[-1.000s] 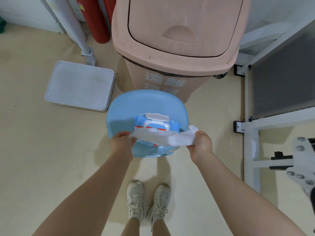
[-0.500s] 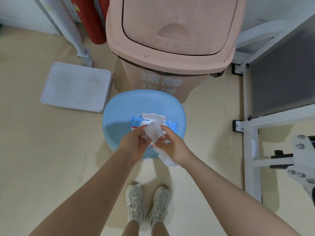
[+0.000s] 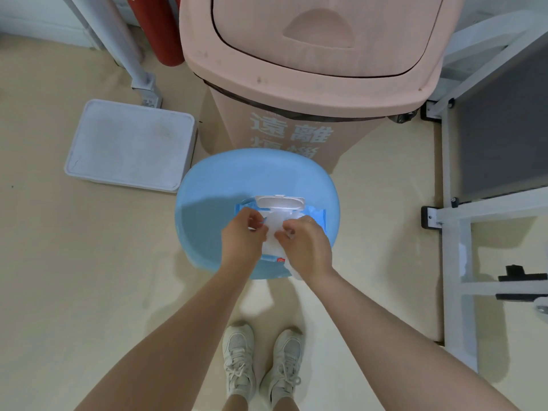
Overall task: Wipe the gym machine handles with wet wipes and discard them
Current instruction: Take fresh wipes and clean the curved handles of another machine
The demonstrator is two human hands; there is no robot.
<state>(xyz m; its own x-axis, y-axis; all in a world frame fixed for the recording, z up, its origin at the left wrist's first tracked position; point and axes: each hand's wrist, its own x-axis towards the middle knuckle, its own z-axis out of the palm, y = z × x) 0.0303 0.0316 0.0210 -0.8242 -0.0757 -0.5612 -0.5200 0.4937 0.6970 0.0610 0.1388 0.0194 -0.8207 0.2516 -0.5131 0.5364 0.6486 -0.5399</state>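
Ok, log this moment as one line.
stage: folding wipe | both hands pinch wet wipe | over wipes pack on blue stool | bin closed

Pink bin with white lettering, light blue stool, white wipe

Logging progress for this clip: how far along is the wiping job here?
Early. Done: a white wet wipe is out of the blue wipe pack on the light blue plastic stool. In hand: the left hand and right hand both pinch it. Left: wiping handles, then discarding into the closed pink bin.
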